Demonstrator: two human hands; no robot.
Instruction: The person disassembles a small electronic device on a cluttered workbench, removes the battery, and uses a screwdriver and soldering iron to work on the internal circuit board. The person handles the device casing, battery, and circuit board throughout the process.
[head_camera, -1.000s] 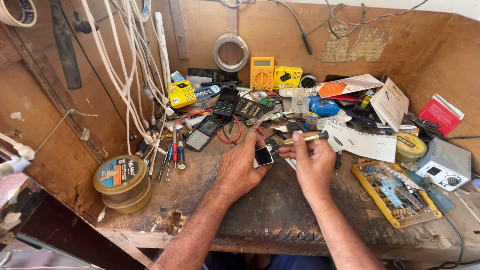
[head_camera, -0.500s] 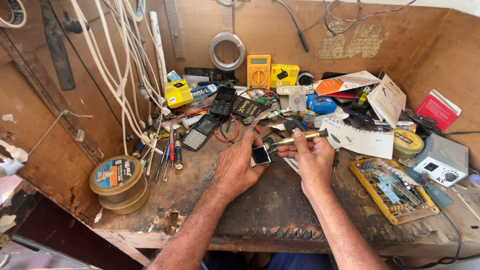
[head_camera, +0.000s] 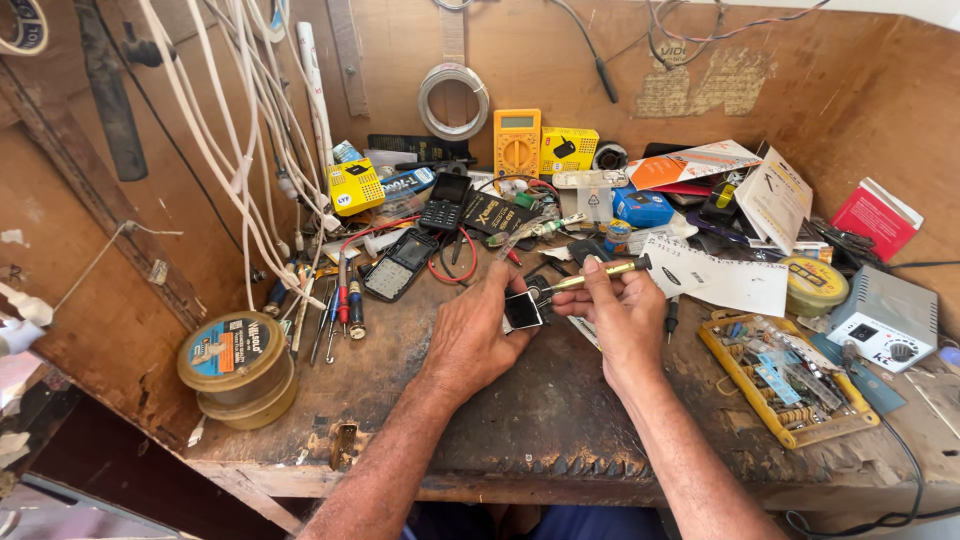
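Yellow box (head_camera: 357, 186) behind hands gripping screen (head_camera: 522, 311), tool (head_camera: 594, 275).

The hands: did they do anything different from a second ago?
Hardly anything changed. The left hand still holds the small square screen part, and the right hand still holds the gold-handled tool with its tip at that part. Both hands stay in the same spot on the workbench. The solder reels, the yellow meter and the parts tray have not moved.

Bare bench (head_camera: 560, 420) lies open before the clutter; solder tins (head_camera: 238, 368) block left.
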